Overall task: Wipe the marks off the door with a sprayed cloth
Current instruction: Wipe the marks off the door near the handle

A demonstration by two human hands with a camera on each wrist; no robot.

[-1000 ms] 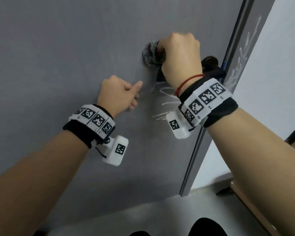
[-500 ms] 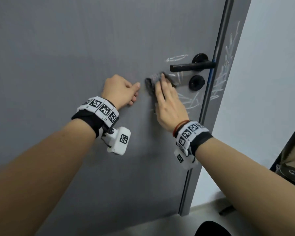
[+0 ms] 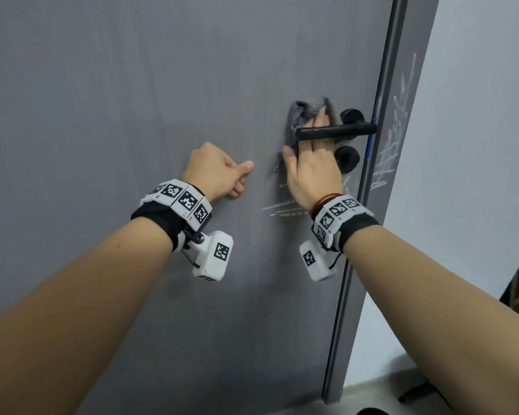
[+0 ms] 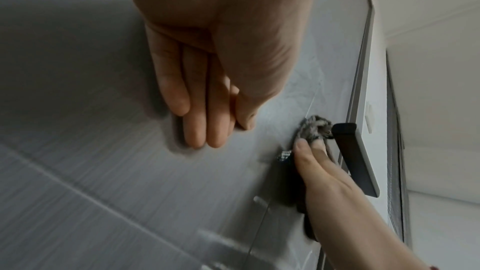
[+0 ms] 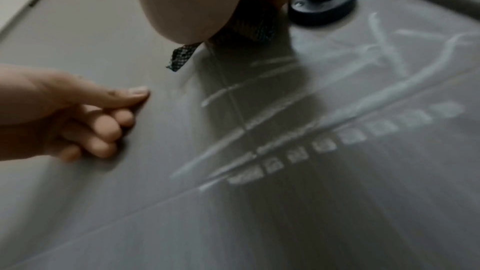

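While the right hand is pressing the cloth flat-fingered against the door behind the handle, the white marks are lying just below it, by its wrist, running mostly crosswise; the left hand, curled and holding nothing, is resting farther left.

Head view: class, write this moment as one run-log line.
step: wiping | right hand: flat, pressing cloth on door behind door handle | left hand: curled, resting on door | marks: white lines below right hand, unwiped
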